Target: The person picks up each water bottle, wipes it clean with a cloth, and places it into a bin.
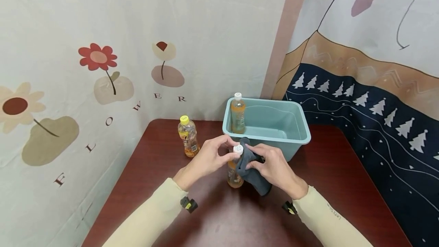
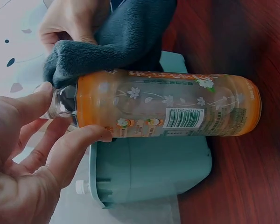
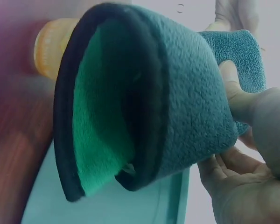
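My left hand (image 1: 209, 157) pinches the white-capped neck of an upright clear plastic bottle (image 1: 234, 180) between thumb and fingers. In the left wrist view, orange bands, white flowers and a barcode show on the bottle's label. My right hand (image 1: 276, 165) grips a dark grey towel (image 1: 255, 182), whose upper part lies against the bottle's shoulder just below the cap. The towel's loose end hangs down beside the bottle. Up close in the right wrist view, the towel (image 3: 191, 98) is folded over, with a dark edge band and a green-looking inner side.
Behind the hands stands a light teal bin (image 1: 295, 140), with a similar white-capped bottle (image 1: 238, 115) upright at its left end. A yellow-capped bottle (image 1: 188, 140) stands on the dark red table (image 1: 154, 186) to the left. A printed curtain hangs behind the table.
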The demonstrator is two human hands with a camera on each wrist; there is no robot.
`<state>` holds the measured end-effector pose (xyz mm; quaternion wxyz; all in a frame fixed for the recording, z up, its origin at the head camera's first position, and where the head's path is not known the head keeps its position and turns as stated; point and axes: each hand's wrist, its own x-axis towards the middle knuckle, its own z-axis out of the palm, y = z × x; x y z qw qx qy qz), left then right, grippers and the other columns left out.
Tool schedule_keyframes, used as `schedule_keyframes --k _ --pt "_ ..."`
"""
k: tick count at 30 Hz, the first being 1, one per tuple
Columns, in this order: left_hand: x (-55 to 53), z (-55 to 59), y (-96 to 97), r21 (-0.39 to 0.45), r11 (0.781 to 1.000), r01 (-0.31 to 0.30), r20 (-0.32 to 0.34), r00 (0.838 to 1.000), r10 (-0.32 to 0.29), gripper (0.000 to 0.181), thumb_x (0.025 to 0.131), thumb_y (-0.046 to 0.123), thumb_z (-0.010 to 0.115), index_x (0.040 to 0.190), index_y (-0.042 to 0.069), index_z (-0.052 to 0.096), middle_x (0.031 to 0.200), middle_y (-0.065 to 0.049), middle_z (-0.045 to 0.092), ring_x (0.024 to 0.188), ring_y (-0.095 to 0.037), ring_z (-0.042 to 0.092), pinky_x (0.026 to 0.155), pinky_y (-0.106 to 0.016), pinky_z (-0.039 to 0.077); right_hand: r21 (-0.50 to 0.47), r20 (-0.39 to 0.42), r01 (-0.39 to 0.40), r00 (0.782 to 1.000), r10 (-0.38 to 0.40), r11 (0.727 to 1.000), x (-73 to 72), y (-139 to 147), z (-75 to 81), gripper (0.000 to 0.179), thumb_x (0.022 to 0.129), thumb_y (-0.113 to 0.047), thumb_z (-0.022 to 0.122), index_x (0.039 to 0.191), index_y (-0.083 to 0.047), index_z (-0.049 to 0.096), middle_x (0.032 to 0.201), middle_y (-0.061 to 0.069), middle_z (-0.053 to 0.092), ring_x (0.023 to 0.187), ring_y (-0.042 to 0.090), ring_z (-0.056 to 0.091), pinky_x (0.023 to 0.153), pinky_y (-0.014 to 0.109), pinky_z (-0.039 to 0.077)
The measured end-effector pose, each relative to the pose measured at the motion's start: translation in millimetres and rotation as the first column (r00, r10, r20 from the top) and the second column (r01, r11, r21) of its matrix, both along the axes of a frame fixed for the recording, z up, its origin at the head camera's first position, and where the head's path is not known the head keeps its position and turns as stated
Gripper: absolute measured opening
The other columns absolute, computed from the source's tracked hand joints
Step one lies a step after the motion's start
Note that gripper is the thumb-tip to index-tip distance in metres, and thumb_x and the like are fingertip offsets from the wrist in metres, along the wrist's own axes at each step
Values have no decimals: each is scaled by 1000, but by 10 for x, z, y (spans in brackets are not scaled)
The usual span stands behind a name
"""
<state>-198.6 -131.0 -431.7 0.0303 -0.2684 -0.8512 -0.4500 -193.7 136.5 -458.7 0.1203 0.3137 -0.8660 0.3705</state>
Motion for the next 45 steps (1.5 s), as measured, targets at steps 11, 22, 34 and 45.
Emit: schedule_keyframes --k 11,22,34,45 --pt "-17 5 31 -13 1000 27 9 1000 -27 20 107 18 88 124 18 78 132 -3 86 122 -20 83 94 -34 70 41 -50 -6 999 8 999 18 -25 100 66 88 -14 102 149 -5 79 123 6 83 107 21 81 91 38 72" --pt "-3 13 -1 -23 999 30 16 999 -30 20 109 22 85 128 19 78 133 -1 85 121 -17 81 87 -29 68 156 -27 -41 999 46 987 -4 -20 62 71 89 -11 101 154 1 73 125 12 81 108 23 81 92 39 73" --pt "8 -11 -33 -7 1000 16 14 1000 -15 21 109 23 86 128 21 76 130 1 84 111 -14 77 77 -25 64 212 19 -32 999 29 977 -108 -44 -292 46 90 6 96 133 -6 86 109 4 84 102 19 83 84 33 69" --pt "19 -30 -26 -3 1000 7 21 1000 -7 23 109 25 86 129 22 76 128 1 83 114 -15 77 80 -30 67 294 99 -69 994 41 953 -155 -73 -635 39 93 4 94 130 -8 87 108 6 80 100 21 80 79 29 66"
